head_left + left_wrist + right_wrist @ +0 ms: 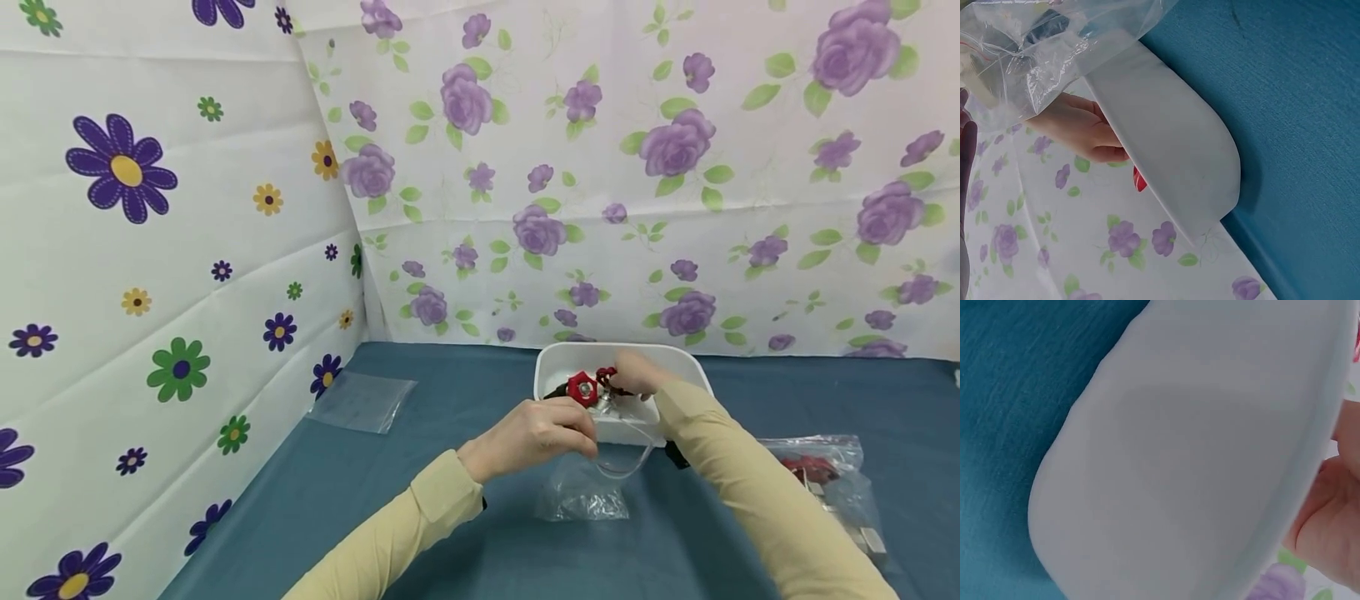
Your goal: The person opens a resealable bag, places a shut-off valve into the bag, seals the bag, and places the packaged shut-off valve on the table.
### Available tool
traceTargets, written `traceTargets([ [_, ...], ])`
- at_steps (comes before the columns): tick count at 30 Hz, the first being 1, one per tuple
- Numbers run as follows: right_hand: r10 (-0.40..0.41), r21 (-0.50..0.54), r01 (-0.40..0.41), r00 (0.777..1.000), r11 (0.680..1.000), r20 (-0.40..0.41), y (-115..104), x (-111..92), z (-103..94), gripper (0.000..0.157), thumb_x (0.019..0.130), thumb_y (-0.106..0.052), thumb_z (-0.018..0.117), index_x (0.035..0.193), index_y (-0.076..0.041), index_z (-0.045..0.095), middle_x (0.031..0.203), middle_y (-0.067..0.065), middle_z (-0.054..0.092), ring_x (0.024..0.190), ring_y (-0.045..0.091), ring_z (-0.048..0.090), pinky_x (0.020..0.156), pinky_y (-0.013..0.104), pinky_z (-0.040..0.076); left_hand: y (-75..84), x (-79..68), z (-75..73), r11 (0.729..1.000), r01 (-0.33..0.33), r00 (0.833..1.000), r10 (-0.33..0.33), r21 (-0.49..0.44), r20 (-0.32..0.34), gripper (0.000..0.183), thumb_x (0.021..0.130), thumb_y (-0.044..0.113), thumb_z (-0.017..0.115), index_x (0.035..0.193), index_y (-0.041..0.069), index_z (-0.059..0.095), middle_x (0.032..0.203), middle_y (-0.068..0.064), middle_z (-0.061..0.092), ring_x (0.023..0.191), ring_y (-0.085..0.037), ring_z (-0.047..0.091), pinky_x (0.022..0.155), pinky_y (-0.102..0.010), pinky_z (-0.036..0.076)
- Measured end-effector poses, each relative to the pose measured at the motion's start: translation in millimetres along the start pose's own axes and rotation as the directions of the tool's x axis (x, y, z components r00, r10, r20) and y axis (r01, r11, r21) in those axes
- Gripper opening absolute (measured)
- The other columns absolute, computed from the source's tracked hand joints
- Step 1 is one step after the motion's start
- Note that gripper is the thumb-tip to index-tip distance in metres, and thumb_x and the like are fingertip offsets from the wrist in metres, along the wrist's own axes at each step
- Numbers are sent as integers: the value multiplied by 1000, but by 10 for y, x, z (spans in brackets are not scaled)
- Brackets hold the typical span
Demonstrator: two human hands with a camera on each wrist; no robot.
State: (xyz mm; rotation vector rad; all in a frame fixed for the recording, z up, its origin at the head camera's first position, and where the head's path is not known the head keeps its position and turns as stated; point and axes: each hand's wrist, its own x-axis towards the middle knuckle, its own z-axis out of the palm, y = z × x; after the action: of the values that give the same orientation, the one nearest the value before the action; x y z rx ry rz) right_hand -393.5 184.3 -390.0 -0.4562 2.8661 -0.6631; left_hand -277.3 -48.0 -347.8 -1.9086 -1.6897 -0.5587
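In the head view, my left hand [542,432] pinches the top of a clear plastic zip bag [585,492], which hangs in front of a white bin [697,367]. The bag [1054,56] looms large in the left wrist view. Over the bin's far right side reaches my right hand [637,372], fingers down inside and pinching a valve with a dark red handwheel [606,377]. Another valve with a bright red handwheel [582,388] lies beside it toward the left. The right fingertips are partly hidden by the bin wall [1179,456] in the right wrist view.
A flat clear bag [362,402] lies at the left on the blue-covered table [300,517]. To the right, partly behind my right sleeve, is a filled clear bag [832,483] with red and pale pieces. Flowered sheets [525,167] hang behind and at the left.
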Motion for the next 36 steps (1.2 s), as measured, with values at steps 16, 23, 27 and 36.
traceTargets([
  [16,-78,88,71,994,994,77,-406,-240,-239,36,80,-6,50,53,-17,29,47,-6,23,42,5,20,44,30,43,11,22,31,1000,3,1000,-3,-10,-4,9,83,3,65,83,11,68,90,1,58,91,-7,52,85,-16,37],
  [23,-31,138,11,989,990,142,-487,-321,-267,40,84,-11,54,117,4,37,83,10,51,74,27,51,61,45,48,33,-9,35,1000,-7,1000,7,2,-14,8,84,4,64,84,11,68,90,1,58,90,-8,53,85,-16,37],
  [27,-62,102,43,981,994,186,-502,-337,-285,51,83,-15,56,129,-1,41,99,11,52,86,31,53,62,46,48,44,-19,37,1000,-6,1000,6,-3,-15,9,86,5,62,82,11,68,89,1,58,89,-7,52,84,-15,37],
  [36,-125,121,100,967,988,221,-535,-368,-374,36,75,-5,60,109,0,49,78,7,48,53,13,40,47,25,38,43,-28,-3,1000,7,1000,-7,-11,-18,10,84,2,64,81,10,69,88,1,58,90,-7,51,84,-15,37],
])
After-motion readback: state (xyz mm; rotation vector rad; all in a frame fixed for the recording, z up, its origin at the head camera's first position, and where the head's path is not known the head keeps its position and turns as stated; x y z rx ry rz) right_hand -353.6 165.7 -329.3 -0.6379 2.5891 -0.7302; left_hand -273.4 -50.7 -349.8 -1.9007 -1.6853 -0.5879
